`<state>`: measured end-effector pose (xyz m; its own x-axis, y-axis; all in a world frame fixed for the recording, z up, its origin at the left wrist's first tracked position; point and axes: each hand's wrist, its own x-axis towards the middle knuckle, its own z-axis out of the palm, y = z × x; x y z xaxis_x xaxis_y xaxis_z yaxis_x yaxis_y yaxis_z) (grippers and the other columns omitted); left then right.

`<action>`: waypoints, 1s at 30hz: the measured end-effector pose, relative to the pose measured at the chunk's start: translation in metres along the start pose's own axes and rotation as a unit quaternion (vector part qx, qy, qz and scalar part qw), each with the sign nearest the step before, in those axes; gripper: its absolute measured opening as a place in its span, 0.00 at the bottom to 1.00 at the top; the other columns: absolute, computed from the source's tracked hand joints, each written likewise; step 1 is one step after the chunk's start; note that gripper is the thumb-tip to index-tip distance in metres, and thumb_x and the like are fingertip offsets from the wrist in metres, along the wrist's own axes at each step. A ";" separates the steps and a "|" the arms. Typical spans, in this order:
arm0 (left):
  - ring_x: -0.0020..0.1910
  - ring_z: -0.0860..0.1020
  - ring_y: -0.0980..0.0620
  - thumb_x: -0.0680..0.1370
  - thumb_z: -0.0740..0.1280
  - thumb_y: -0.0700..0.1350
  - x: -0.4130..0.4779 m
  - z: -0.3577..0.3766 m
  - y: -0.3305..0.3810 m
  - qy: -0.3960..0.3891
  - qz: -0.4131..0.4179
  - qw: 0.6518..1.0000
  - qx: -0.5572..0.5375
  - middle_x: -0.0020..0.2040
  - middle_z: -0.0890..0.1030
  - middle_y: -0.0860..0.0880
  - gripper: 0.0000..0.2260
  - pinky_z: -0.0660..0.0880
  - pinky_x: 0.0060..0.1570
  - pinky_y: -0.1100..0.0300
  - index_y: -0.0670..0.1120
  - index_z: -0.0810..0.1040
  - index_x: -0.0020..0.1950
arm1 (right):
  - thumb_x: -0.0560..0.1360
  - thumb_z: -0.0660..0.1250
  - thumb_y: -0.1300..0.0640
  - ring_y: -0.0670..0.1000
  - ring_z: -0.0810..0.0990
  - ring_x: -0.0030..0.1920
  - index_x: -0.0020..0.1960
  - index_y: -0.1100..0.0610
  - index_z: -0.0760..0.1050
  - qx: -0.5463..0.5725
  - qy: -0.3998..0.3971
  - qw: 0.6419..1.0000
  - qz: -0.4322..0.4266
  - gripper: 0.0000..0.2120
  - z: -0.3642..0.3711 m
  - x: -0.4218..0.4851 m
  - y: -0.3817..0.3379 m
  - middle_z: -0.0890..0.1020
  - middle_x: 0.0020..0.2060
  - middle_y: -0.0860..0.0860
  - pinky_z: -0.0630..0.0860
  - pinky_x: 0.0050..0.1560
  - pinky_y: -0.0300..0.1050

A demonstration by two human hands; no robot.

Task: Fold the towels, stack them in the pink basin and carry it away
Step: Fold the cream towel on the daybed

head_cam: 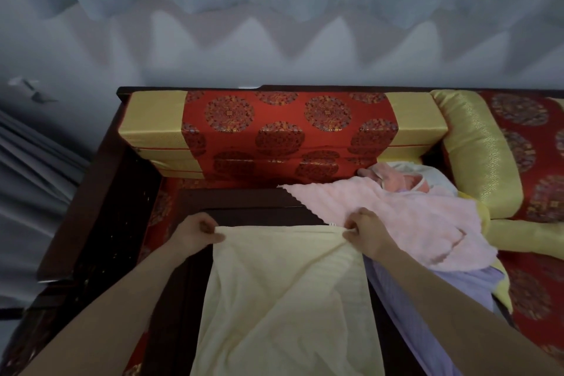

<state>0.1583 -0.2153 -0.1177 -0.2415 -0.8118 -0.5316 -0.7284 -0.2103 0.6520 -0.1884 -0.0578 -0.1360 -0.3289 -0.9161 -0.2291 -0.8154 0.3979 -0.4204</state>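
Head view: both hands hold one pale yellow towel (283, 293) by its far edge. The left hand (195, 233) has its grip pinched together on the far left corner, and the right hand (364, 233) has its grip pinched together on the far right corner, so that edge is drawn taut between them, straight across the view. From that edge the towel runs back toward the person, long axis pointing from the hands to the body, draped over a dark wooden worktop (244, 203) and falling out of the bottom of the view. Whichever fold comes next therefore probably turns on bringing the held far edge back along that axis, toward the near end, which is out of sight.

To the right, just beside the right hand, lies a heap of unfolded towels: a pink towel (406, 217) on top, touching that hand's wrist, and a lilac towel (427, 287) beneath. The right hand is the nearer one to this heap. Behind sits a red and gold cushion (283, 134). I cannot make out the pink basin for certain.
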 end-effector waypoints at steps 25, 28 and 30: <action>0.25 0.75 0.61 0.67 0.76 0.39 -0.162 -0.232 0.233 0.215 0.306 0.924 -0.080 0.33 0.77 0.45 0.09 0.74 0.25 0.71 0.40 0.77 0.38 | 0.77 0.60 0.50 0.59 0.79 0.40 0.49 0.56 0.71 -0.002 0.240 0.936 -0.256 0.09 -0.299 -0.003 -0.158 0.81 0.39 0.54 0.73 0.40 0.51; 0.29 0.75 0.56 0.67 0.76 0.40 -0.170 -0.244 0.230 0.205 0.293 0.930 -0.088 0.34 0.78 0.46 0.09 0.75 0.26 0.69 0.42 0.76 0.37 | 0.77 0.64 0.54 0.55 0.80 0.45 0.49 0.57 0.73 0.079 0.212 0.943 -0.246 0.06 -0.303 -0.002 -0.166 0.82 0.44 0.54 0.76 0.47 0.53; 0.28 0.75 0.57 0.66 0.77 0.40 -0.169 -0.251 0.222 0.210 0.280 0.930 -0.115 0.31 0.79 0.49 0.09 0.75 0.28 0.68 0.45 0.77 0.36 | 0.77 0.64 0.55 0.56 0.80 0.47 0.50 0.57 0.73 0.079 0.203 0.943 -0.251 0.05 -0.304 0.001 -0.173 0.82 0.44 0.55 0.76 0.50 0.56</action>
<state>0.1986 -0.2618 0.2524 -0.2341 -0.9603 0.1520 -0.3972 0.2372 0.8866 -0.1925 -0.1417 0.2032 -0.1010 -0.9215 0.3751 -0.8461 -0.1188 -0.5197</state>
